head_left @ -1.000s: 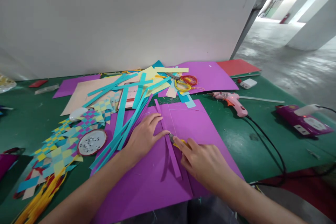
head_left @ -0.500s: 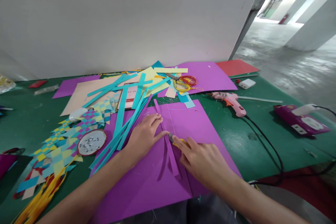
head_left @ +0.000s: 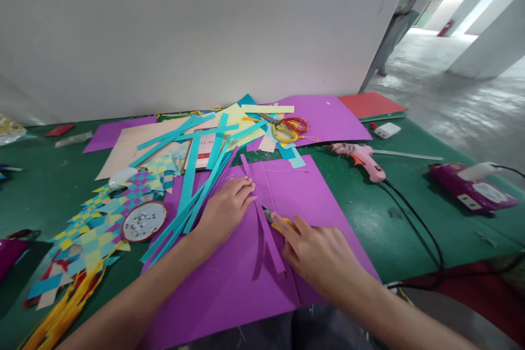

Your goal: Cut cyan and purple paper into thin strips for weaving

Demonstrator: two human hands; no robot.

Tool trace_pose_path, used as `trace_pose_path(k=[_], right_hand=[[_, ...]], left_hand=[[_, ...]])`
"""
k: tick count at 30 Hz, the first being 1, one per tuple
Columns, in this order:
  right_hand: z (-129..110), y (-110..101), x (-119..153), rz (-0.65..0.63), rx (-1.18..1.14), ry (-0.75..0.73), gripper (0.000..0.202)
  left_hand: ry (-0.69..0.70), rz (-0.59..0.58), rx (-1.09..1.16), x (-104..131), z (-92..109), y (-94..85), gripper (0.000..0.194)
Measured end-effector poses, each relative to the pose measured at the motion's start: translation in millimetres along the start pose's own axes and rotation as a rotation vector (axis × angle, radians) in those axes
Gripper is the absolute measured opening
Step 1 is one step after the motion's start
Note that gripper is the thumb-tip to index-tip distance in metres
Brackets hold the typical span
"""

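My right hand [head_left: 315, 243] is closed round a yellow utility knife [head_left: 275, 220], its tip pointing up and left beside a narrow purple paper strip [head_left: 268, 240]. The strip's near end is raised off the large purple sheet [head_left: 229, 301] and casts a shadow on it. My left hand [head_left: 229, 205] has its fingers and thumb together at the strip's upper part, holding it against the sheet. Teal paper strips [head_left: 189, 175] lie just left of that hand, partly over a phone [head_left: 205, 149].
Scissors [head_left: 289, 127] lie among paper scraps at the back. A pink glue gun [head_left: 361, 157] and a purple power strip [head_left: 471, 188] are on the right. Woven paper pieces [head_left: 94, 229] and a round dish [head_left: 144, 221] sit left. A person [head_left: 422, 0] stands beyond the partition.
My left thumb has drawn back from the knife tip toward my fingers. The strip's near end has shifted slightly right. The person in the background has come further into view.
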State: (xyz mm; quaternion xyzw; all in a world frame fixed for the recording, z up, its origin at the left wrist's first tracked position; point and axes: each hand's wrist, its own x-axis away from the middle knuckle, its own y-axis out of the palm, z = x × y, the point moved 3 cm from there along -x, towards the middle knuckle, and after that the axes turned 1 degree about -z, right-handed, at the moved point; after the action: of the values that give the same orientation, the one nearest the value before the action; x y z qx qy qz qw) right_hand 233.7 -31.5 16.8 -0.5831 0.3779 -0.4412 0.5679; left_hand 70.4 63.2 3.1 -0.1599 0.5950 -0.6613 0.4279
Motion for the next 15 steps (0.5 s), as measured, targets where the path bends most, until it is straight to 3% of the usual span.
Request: trace_pose_path(k=[15], right_hand=[[-2, -11, -18, -0.006, 0.003, -0.028, 0.047]], left_hand=[[0.044, -0.023, 0.022, 2, -8, 6.0, 0.029]])
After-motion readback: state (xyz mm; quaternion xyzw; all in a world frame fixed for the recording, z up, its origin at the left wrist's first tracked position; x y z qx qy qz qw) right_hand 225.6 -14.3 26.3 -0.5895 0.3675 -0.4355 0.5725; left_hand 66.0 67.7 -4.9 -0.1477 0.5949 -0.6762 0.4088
